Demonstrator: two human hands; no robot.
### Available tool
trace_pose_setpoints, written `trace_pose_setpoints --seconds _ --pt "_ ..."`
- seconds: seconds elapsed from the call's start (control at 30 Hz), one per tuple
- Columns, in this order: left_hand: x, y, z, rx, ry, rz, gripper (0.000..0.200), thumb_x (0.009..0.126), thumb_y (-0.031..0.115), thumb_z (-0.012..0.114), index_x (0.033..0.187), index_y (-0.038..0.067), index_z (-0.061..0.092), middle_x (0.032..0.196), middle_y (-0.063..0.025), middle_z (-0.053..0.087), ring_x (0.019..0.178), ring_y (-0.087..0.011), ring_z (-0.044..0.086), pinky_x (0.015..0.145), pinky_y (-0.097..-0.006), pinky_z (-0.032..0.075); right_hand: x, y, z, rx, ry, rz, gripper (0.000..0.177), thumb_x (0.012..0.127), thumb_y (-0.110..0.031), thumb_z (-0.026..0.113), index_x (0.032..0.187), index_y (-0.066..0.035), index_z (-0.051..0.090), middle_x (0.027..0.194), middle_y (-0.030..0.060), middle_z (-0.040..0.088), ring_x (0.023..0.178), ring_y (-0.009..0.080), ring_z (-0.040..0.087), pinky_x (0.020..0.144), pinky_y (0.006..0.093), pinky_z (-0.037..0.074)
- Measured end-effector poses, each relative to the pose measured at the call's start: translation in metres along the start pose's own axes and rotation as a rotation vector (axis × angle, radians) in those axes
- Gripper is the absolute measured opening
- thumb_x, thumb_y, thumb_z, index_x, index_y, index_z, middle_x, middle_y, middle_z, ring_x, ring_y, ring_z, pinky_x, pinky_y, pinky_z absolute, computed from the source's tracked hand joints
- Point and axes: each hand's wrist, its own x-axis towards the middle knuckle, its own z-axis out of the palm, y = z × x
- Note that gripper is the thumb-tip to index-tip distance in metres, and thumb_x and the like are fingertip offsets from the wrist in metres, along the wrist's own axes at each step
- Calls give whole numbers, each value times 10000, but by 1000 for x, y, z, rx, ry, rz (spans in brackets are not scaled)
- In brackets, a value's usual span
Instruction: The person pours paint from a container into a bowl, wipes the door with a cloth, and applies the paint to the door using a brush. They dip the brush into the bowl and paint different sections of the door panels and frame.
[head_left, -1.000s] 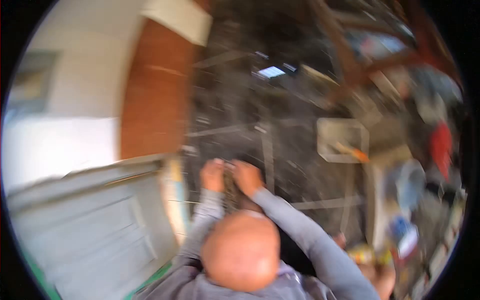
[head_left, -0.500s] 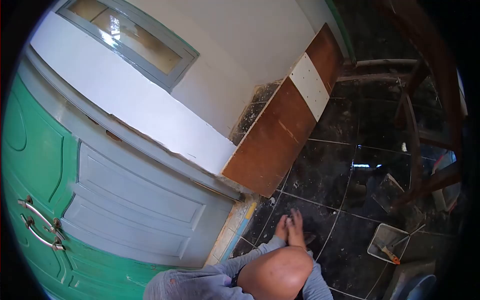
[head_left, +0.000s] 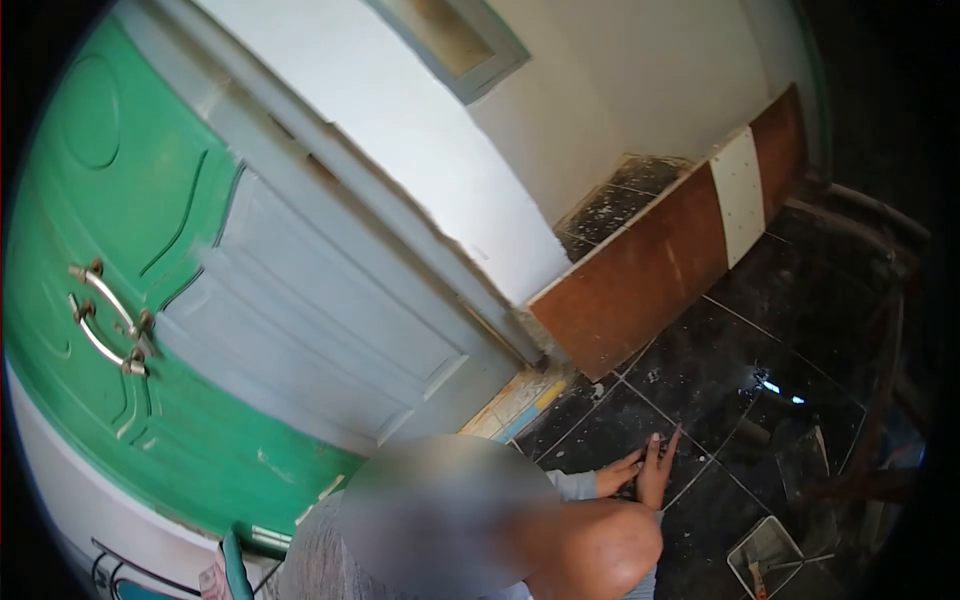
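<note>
My left hand [head_left: 615, 481] and my right hand [head_left: 657, 468] lie side by side, touching, low over the black tiled floor [head_left: 720, 370] just ahead of my bent knee [head_left: 605, 550]. The right hand's fingers are stretched out straight and point away from me. The left hand lies flatter, with its fingers against the right one. I see nothing gripped in either hand, though a dark patch under them is hard to make out. Grey sleeves [head_left: 575, 485] cover both arms.
A green door [head_left: 90, 200] with metal handles [head_left: 105, 320] and a grey panelled door [head_left: 330, 320] stand at the left. A brown and white board [head_left: 650, 270] leans along the wall. A white tray [head_left: 770, 555] with a brush lies at bottom right, and dark wooden legs [head_left: 885, 400] stand beside it.
The view has swung left and tilted, so the doors fill more of the picture. My hands, earlier pressed around something dark, now lie stretched out by the floor.
</note>
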Motion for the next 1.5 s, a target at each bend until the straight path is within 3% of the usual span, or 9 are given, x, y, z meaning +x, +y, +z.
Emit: trace_pose_setpoints --seconds 0.4,0.5,0.73,0.8,0.87,1.0,1.17,1.3,1.5 --pt "52 -72 -86 367 369 -170 329 891 351 660 960 29 658 921 -193 690 850 -358 672 766 -439 523 -34 -64 4 -278 -95 -408 354 775 -122 783 1103 -22 697 992 190 715 905 276 703 817 346 520" --pt "53 -8 -44 -855 -341 -339 588 970 523 502 1261 13 526 1212 -87 602 1083 -179 578 918 -312 464 -15 -19 -1 -256 240 -95 486 832 -365 738 1115 24 669 988 180 709 928 213 656 843 346 501" --pt "31 32 -28 71 -67 23 553 1000 503 412 1210 27 598 1106 -259 637 1078 -395 609 904 -415 477 14 -23 -26 564 -30 446 772 917 -638 467 1456 -91 398 1436 169 428 1349 270 380 1098 391 304" --pt "36 -3 -44 320 307 90 416 1008 395 438 1067 69 691 882 -180 697 888 -361 679 802 -435 523 12 -23 -50 708 -460 304 759 933 -600 475 1477 -83 358 1507 178 345 1419 289 286 1146 410 233" --pt "44 -24 -67 -7 273 -519 386 1009 369 449 1138 96 689 955 -143 718 835 -260 697 755 -403 543 -31 -117 -26 233 -243 -58 737 950 -572 470 1489 -88 335 1527 197 310 1439 334 238 1160 445 190" --pt "51 -39 -44 -917 75 -632 583 953 593 451 1305 151 593 1281 -93 602 967 -237 649 887 -449 484 -35 -101 3 -608 -177 -653 647 992 -460 451 1501 -86 308 1544 227 261 1436 401 223 1160 496 177" --pt "27 -2 -36 -523 -162 -399 365 979 437 530 1126 104 555 652 -24 569 601 -172 561 588 -331 473 3 18 -2 -521 -353 -527 428 956 -302 591 1290 -33 580 1201 220 611 1142 314 561 988 398 416" --pt "2 -9 -77 -639 -463 -404 294 968 311 586 1128 68 548 652 -17 519 641 -179 546 632 -315 481 0 22 -48 -334 16 -345 311 941 -255 635 910 46 710 765 104 698 743 123 600 721 303 497" --pt "-9 17 -24 175 -96 558 547 860 421 682 1275 92 548 899 -143 668 878 -317 653 792 -414 516 25 49 -125 -288 -33 36 246 953 -198 600 915 35 667 845 94 665 814 165 593 784 322 481"
